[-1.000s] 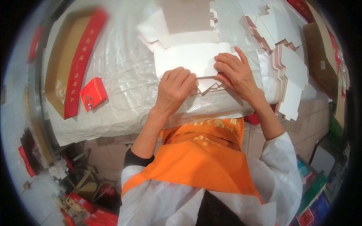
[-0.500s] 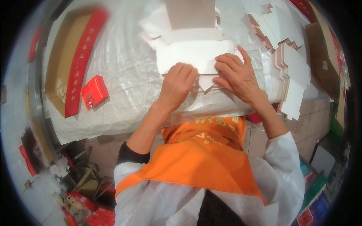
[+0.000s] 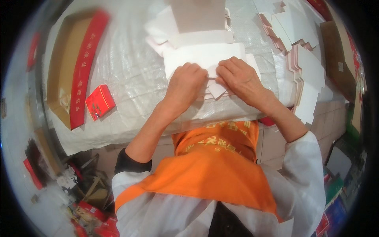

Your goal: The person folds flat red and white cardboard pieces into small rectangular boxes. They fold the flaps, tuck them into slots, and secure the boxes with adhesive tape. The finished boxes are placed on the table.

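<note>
White woven plastic sheeting [image 3: 130,75] covers the table that fills the upper half of the frame, its near edge running just above the person's orange apron [image 3: 213,166]. At upper centre lies a flat white cardboard box blank [image 3: 205,55], with both hands pressed down on its near edge. The left hand [image 3: 185,85] has its fingers curled under and bearing on the card; the right hand [image 3: 239,77] sits just beside it, fingers bent and pinching a small flap [image 3: 217,90] of the same blank, the 2 hands almost touching. More white blanks [image 3: 197,17] are piled beyond it at the top of the frame. At upper right a fanned stack of cut blanks [image 3: 304,59] overhangs the table edge. At left, well apart from the hands, a small red box [image 3: 100,102] lies on the sheeting beside a long open brown carton [image 3: 65,75] holding a red strip [image 3: 85,67].
</note>
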`<state>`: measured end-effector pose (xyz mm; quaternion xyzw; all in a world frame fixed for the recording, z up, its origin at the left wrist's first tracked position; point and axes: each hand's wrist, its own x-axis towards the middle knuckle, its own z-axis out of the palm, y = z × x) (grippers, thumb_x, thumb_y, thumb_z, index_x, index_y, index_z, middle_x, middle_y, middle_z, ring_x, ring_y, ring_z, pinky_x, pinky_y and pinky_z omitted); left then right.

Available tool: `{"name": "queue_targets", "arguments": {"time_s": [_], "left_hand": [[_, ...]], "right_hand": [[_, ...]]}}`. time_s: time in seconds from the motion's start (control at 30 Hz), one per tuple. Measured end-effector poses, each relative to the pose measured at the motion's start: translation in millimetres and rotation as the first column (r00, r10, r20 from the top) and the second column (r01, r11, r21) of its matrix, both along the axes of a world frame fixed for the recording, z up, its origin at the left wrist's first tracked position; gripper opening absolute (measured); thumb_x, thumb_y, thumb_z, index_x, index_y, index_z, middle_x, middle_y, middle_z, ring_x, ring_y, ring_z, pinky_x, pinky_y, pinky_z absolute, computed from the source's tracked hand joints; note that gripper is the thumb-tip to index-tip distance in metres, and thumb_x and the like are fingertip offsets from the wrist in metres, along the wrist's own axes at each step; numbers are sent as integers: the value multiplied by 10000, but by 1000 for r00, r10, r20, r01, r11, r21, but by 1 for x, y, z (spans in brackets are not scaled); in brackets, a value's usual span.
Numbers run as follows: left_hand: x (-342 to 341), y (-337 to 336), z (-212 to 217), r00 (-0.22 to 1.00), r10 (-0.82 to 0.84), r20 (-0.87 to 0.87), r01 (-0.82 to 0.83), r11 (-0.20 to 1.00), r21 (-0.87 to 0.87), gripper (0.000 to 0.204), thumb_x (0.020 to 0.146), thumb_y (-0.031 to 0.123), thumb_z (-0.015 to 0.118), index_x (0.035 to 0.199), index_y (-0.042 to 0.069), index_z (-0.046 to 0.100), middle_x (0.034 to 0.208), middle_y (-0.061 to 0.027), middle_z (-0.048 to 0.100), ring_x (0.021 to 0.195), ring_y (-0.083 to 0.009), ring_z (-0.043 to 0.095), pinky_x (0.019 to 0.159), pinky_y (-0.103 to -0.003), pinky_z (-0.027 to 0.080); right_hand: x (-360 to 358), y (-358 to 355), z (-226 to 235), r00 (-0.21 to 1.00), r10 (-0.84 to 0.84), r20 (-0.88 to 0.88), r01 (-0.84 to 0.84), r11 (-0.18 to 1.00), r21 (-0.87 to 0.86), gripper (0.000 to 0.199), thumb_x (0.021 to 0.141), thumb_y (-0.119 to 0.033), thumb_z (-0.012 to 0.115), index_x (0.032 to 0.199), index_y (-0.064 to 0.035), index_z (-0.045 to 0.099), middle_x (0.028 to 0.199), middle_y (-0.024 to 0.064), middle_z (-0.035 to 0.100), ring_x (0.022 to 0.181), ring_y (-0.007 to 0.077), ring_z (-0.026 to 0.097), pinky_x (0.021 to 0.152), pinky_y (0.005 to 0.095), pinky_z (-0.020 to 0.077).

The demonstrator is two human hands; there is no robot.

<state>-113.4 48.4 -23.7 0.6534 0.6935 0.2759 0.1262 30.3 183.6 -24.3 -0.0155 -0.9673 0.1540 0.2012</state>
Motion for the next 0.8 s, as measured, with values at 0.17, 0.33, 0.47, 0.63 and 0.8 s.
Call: {"name": "queue_targets", "arguments": {"time_s": [0.17,0.33,0.47,0.63,0.8], "left_hand": [[-13,10,5,990,6,139,13,990,-139,39,747,48,562,772,29,585,720,-89,549,716,-262,518,662,-341,423],[-24,20,22,856,194,478,13,918,-396,124,716,118,602,721,-5,612,680,-98,571,600,-197,540,555,-305,443],[-29,24,26,837,241,492,34,874,-485,133,697,124,620,727,-5,619,661,-85,580,581,-161,533,544,-289,440],[-30,24,25,877,186,442,50,881,-471,104,726,96,596,785,17,630,707,-26,591,657,-91,539,609,-233,440],[-28,21,22,913,107,394,71,909,-411,134,749,93,578,856,26,622,758,-59,585,692,-134,552,647,-252,443]], "right_hand": [[-6,8,15,968,68,241,-10,972,-234,116,765,-121,581,843,-52,528,804,75,524,752,254,513,643,337,441],[-15,19,21,945,108,310,30,912,-410,100,757,-138,580,781,-41,571,762,88,548,726,255,524,634,337,429],[-20,27,24,910,184,372,24,871,-491,95,762,-108,584,798,-23,564,753,88,544,676,234,514,604,308,417],[-22,27,23,903,182,390,37,871,-491,111,768,-125,585,803,-21,567,755,93,547,675,237,516,606,316,416],[-20,23,22,921,159,355,11,902,-433,121,794,-137,561,808,-20,532,762,100,532,696,259,507,616,336,410]]}}
